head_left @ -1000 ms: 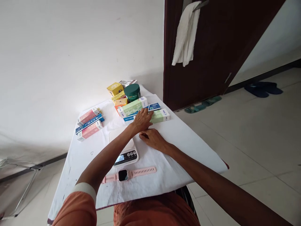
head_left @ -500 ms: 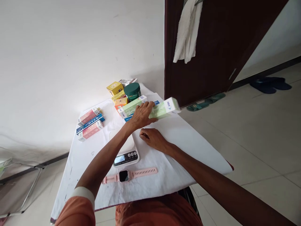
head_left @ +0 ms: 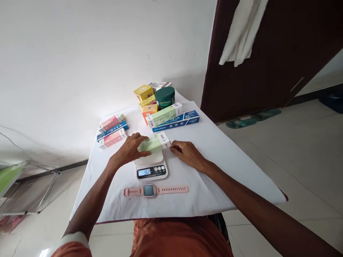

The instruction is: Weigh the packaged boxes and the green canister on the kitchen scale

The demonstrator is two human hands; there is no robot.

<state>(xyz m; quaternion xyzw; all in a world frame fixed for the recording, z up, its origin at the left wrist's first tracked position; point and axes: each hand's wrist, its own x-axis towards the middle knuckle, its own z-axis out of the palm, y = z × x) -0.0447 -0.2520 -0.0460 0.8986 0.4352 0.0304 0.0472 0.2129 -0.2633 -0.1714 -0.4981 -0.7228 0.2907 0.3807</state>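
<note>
My left hand grips a long pale green box and holds it on the platform of a small white kitchen scale, whose display shows digits. My right hand rests on the white cloth just right of the box's white end, fingers curled together, touching or nearly touching it. A pink smartwatch lies flat in front of the scale.
A white-clothed table holds more boxes: a green one and a blue one behind the scale, three stacked at the left, and yellow boxes with a dark green jar at the back. A dark door with a white towel stands right.
My left hand lifted the pale green box from the row at the back and brought it toward me onto the scale. My right hand stayed on the cloth.
</note>
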